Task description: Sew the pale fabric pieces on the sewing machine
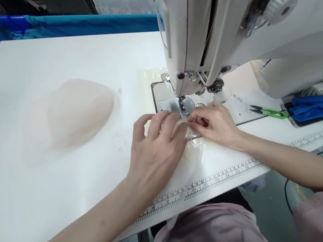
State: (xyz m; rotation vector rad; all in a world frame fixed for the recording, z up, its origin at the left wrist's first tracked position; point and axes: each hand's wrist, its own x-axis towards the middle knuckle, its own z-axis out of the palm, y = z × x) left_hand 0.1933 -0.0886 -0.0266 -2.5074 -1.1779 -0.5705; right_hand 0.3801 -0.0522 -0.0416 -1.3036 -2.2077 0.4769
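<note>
In front of the sewing machine's presser foot, my two hands meet over a thin, see-through piece of fabric that drapes toward the table edge. My left hand has its fingers curled, with thumb and forefinger closed on the fabric's edge. Thumb and fingertips of my right hand pinch the same edge just right of the foot. Fingers hide the exact grip and part of the metal needle plate. The sewing machine head rises directly behind my hands.
A sheer beige fabric piece lies on the white table at left. Green-handled thread snips and a crumpled blue cloth lie at right. A printed ruler follows the front edge. Blue fabric borders the back.
</note>
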